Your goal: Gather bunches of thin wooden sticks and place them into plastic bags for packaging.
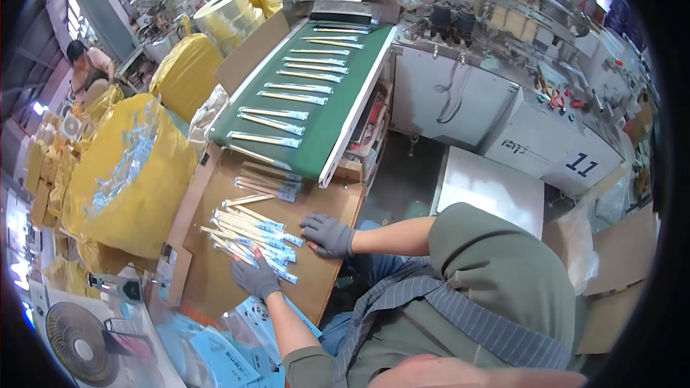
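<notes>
Now both gloved hands, left [254, 278] and right [328, 235], press flat, clutching nothing, squaring the packet pile [253, 238] just below the belt [325, 122]; next, a firm scoop.

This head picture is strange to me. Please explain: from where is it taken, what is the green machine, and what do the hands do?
The camera sits on the person's head and looks down, so edges bend. The green conveyor belt carries long thin paper-wrapped sticks toward a brown cardboard-covered table. There a loose pile of wrapped sticks lies. The grey-gloved left hand and grey-gloved right hand rest flat at the pile's edges, grasping nothing. Yellow plastic sacks stand at the left.
</notes>
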`<act>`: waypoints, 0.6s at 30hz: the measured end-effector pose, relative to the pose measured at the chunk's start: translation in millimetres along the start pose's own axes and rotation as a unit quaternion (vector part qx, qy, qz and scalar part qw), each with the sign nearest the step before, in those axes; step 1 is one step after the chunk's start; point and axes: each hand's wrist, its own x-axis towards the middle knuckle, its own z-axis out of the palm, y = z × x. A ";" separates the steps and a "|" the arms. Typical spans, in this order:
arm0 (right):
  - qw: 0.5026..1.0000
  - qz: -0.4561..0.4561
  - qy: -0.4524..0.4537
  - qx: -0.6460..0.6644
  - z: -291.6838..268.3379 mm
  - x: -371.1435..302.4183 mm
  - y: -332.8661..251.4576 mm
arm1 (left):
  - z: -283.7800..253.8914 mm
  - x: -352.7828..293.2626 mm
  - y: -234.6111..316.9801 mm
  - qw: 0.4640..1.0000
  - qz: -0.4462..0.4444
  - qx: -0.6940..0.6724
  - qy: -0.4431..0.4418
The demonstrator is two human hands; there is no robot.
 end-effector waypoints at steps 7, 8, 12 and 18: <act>1.000 0.007 0.012 0.004 -1.0 0.0 -4.4 | 6.0 -2.9 -10.5 0.999 0.025 0.026 0.019; 1.000 0.006 0.011 0.005 -1.7 0.3 -4.2 | 6.6 -2.7 -11.5 0.999 0.028 0.027 0.020; 1.000 0.013 0.009 0.012 -5.1 0.9 -6.6 | 5.4 -3.4 -9.5 0.999 0.025 0.020 0.022; 1.000 0.009 0.024 0.006 -3.8 1.5 -7.0 | 3.4 -2.2 -8.6 0.999 0.028 0.016 0.017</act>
